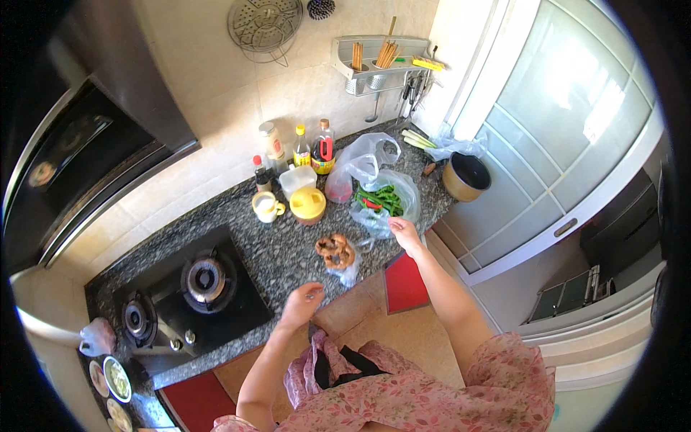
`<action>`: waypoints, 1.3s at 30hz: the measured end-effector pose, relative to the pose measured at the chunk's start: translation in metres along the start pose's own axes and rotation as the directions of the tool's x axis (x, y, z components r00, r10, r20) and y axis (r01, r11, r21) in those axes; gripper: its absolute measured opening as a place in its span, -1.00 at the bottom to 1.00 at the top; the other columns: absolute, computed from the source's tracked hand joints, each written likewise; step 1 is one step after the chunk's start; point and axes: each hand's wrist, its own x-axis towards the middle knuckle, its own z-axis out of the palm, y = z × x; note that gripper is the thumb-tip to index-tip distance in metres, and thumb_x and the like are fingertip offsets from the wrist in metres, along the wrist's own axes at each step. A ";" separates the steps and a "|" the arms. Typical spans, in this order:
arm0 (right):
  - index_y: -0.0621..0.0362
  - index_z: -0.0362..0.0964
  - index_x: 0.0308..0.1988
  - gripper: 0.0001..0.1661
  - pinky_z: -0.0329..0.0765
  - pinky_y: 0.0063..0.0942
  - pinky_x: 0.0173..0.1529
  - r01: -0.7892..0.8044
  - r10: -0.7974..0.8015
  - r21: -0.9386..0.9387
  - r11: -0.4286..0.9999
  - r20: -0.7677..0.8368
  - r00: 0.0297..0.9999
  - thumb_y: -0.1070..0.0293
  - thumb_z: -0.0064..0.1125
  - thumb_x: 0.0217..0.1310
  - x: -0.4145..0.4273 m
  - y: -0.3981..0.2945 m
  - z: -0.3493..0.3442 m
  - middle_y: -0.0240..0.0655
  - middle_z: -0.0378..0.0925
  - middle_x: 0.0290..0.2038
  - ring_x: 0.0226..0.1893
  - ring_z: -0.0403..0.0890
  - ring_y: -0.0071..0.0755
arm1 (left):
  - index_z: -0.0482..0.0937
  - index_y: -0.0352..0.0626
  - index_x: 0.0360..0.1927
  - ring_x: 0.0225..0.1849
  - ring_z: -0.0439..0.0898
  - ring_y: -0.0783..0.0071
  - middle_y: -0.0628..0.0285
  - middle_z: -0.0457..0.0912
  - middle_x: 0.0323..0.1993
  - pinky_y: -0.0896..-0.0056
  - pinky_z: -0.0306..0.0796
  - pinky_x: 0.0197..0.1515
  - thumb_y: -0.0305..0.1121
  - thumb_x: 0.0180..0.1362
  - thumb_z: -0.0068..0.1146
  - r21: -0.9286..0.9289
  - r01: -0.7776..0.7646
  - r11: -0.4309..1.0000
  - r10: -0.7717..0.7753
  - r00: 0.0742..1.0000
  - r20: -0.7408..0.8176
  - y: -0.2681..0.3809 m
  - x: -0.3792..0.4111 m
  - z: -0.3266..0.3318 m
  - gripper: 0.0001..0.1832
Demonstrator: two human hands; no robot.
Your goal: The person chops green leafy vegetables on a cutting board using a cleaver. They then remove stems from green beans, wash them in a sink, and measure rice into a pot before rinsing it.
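My right hand (405, 235) is at the near edge of a clear plastic bag (411, 197). Its fingertips meet the film, but whether they grip it is unclear. Inside the spread bag lie green peppers (390, 198) and a red pepper (372, 204). Over the counter's front edge, my left hand (302, 305) hovers with curled fingers; I cannot make out anything in it. Between the two hands, brown ring-shaped food (336, 249) rests on a small plastic bag (350, 272). Another plastic bag (353, 162) with looped handles stands behind the peppers.
A black gas hob (237, 291) is on the left of the granite counter (270, 243). Behind stand a yellow-lidded pot (307, 204), a yellow mug (266, 207) and several sauce bottles (324, 148). A deep pot (466, 177) sits at the right end, near a sliding glass door (540, 140).
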 end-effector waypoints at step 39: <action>0.24 0.39 -0.38 -0.66 0.42 -0.26 -0.32 0.251 0.173 -0.659 0.709 0.508 0.844 0.29 0.33 -0.12 0.210 0.029 -0.028 -0.12 0.52 -0.46 -0.41 0.54 -0.08 | 0.60 -0.12 -0.33 -0.09 0.45 0.17 0.22 0.57 -0.30 0.11 0.32 -0.03 -0.39 -0.06 0.19 0.463 -0.075 0.883 0.050 0.997 0.067 0.036 0.234 0.153 -0.83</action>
